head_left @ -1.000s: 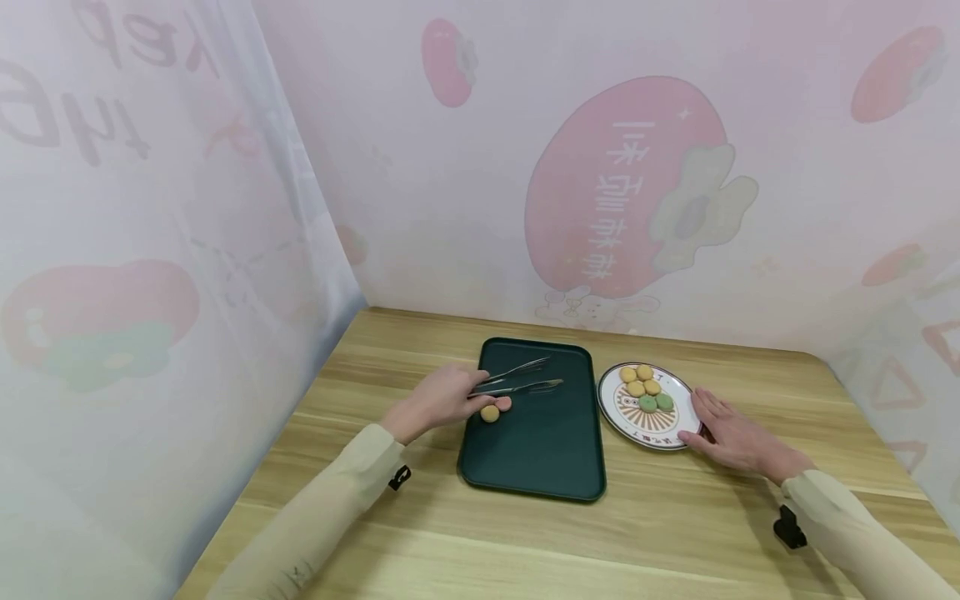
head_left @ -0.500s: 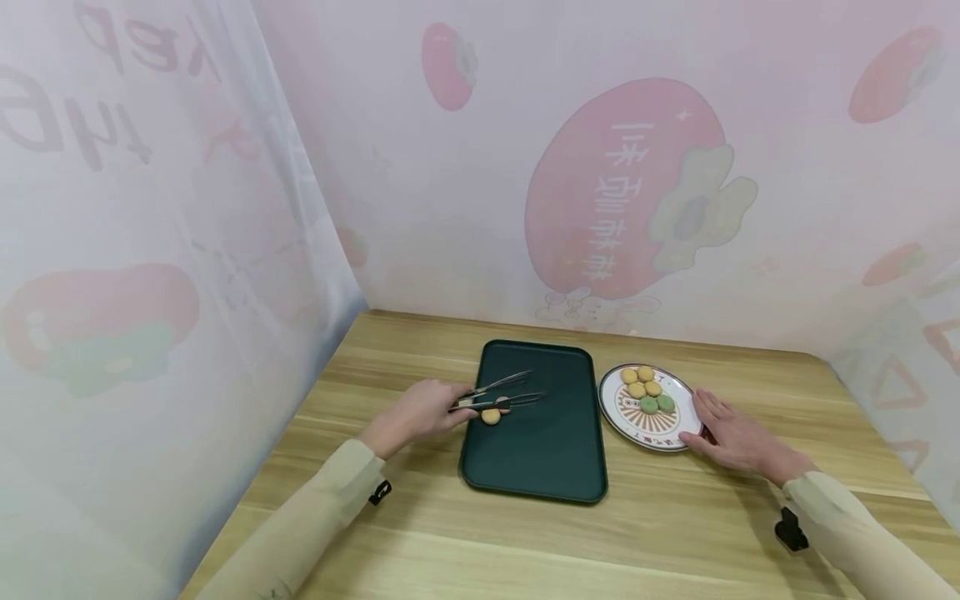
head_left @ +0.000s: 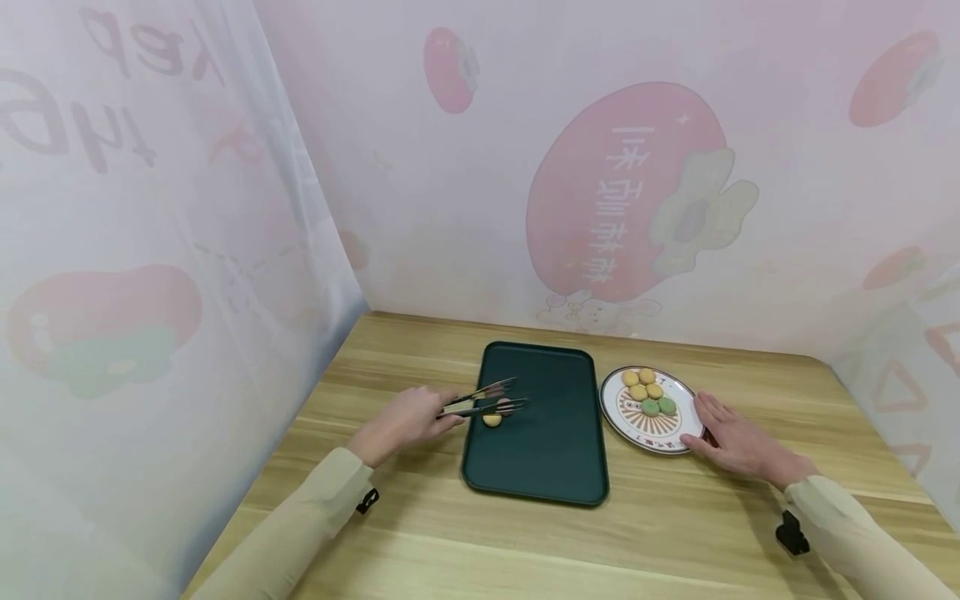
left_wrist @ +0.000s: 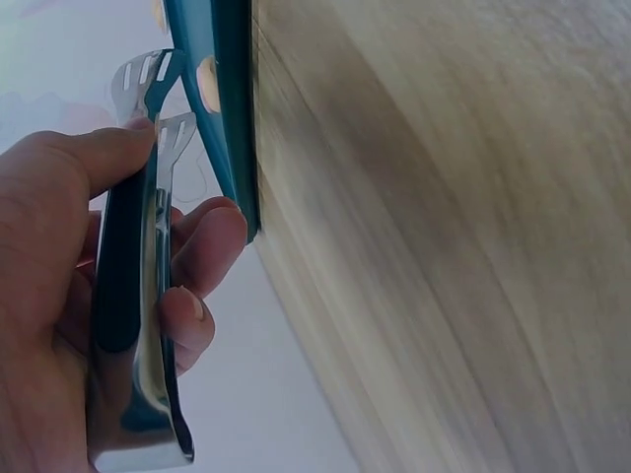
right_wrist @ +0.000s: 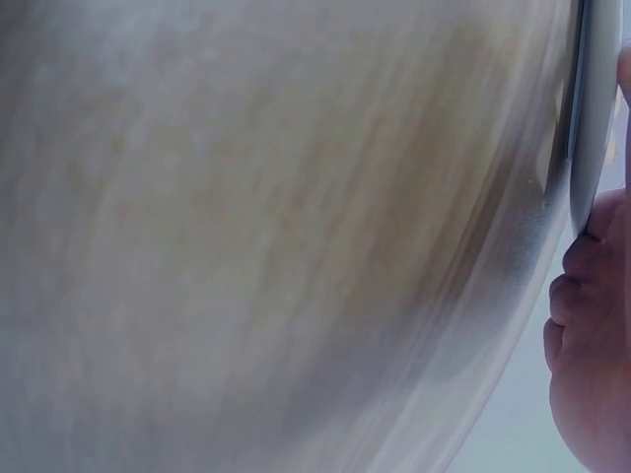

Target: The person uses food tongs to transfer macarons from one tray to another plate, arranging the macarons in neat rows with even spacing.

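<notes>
My left hand point(head_left: 408, 423) grips a pair of metal tongs point(left_wrist: 124, 266) with dark handles, its thumb on one arm and fingers around the other. The slotted tips stand apart over the left side of the dark green tray point(head_left: 536, 467). A yellow macaron point(head_left: 492, 421) lies just below the tips, and a pinkish one point(head_left: 504, 402) is partly hidden behind them. My right hand point(head_left: 738, 442) rests at the right rim of a white patterned plate point(head_left: 615, 417), fingers extended along the edge and thumb on the rim. Several yellow macarons point(head_left: 637, 391) and two green macarons point(head_left: 667, 406) lie on that plate.
A wooden table point(head_left: 450, 542) bears the tray and plate side by side with a narrow gap. Printed cloth walls point(head_left: 480, 208) stand behind and at both sides of the table. Black wrist straps point(head_left: 791, 533) show below the sleeves.
My left hand has drawn back left and slightly down with the tongs, whose tips now hang over the macarons at the tray's left side. The right hand and plate stay in place.
</notes>
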`<control>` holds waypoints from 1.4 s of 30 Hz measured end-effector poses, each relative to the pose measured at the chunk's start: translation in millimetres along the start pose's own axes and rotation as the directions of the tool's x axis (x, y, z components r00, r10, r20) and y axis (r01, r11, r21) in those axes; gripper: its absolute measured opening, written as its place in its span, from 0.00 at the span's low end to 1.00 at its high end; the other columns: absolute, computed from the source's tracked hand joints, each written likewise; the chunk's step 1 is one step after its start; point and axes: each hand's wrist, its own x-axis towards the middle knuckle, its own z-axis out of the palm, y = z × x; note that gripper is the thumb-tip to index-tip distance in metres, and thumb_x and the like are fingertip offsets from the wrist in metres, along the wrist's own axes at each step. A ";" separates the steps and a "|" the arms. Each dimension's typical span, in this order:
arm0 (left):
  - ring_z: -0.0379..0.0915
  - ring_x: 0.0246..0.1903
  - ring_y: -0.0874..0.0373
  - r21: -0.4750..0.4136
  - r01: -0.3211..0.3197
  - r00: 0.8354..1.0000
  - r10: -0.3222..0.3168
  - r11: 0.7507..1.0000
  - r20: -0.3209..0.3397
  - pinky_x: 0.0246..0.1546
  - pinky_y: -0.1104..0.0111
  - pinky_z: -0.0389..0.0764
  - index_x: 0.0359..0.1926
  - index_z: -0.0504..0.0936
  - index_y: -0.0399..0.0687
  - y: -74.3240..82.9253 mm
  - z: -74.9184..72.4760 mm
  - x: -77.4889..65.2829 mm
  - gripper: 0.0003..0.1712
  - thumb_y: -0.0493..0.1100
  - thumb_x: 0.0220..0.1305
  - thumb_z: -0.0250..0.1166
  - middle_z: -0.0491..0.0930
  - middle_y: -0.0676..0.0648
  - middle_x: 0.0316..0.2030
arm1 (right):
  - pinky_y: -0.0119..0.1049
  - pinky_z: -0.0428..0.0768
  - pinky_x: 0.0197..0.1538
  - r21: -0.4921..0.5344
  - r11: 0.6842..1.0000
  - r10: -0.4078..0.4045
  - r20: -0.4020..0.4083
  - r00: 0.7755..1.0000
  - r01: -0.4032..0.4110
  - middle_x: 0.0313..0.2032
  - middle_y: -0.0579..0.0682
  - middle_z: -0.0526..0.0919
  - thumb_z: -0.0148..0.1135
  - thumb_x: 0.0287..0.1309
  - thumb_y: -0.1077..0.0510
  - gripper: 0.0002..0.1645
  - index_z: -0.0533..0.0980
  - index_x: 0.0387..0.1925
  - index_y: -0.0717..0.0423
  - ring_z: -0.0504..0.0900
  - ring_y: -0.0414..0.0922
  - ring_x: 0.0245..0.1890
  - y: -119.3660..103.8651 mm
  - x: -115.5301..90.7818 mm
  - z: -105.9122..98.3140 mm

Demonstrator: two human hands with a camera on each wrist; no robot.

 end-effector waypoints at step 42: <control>0.59 0.14 0.65 -0.003 0.043 0.993 -0.042 0.999 0.109 0.15 0.73 0.61 0.31 0.75 0.54 -1.4 4.8 0.7 0.13 0.54 0.71 0.58 0.67 0.56 0.17 | 0.63 0.58 0.68 -0.009 1.000 -0.005 -0.008 1.000 0.005 0.72 0.73 0.51 0.51 0.67 0.35 0.53 0.52 0.71 0.75 0.53 0.69 0.72 -3.3 0.9 -1.5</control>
